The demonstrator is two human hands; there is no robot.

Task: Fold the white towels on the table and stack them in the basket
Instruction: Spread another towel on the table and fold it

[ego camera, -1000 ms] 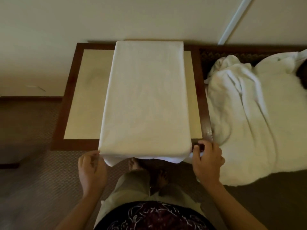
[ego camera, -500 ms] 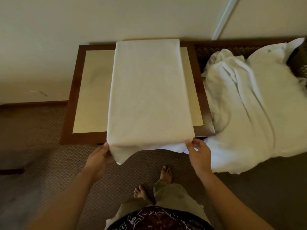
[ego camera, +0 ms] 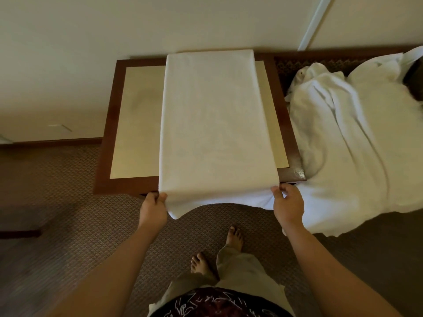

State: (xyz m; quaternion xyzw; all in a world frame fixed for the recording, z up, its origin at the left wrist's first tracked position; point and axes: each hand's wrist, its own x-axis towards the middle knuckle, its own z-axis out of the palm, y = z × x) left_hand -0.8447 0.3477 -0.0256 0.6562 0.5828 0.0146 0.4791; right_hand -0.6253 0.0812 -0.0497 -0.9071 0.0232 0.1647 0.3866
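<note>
A long white towel [ego camera: 215, 124] lies folded lengthwise down the middle of the table [ego camera: 135, 124], its near end hanging over the front edge. My left hand [ego camera: 153, 209] pinches the towel's near left corner. My right hand [ego camera: 287, 204] pinches the near right corner. Both hands are just off the table's front edge. A heap of unfolded white towels [ego camera: 357, 143] lies to the right, on a dark woven surface [ego camera: 288, 65]. I cannot tell whether that woven surface is the basket.
The table has a dark wooden frame [ego camera: 105, 143] and stands against a pale wall [ego camera: 114, 26]. Patterned carpet [ego camera: 68, 202] covers the floor. My bare feet [ego camera: 233, 236] stand close to the table's front.
I have stepped back a little and my arms are stretched out further. Both hands shifted along the towel's near edge and now pinch its two corners.
</note>
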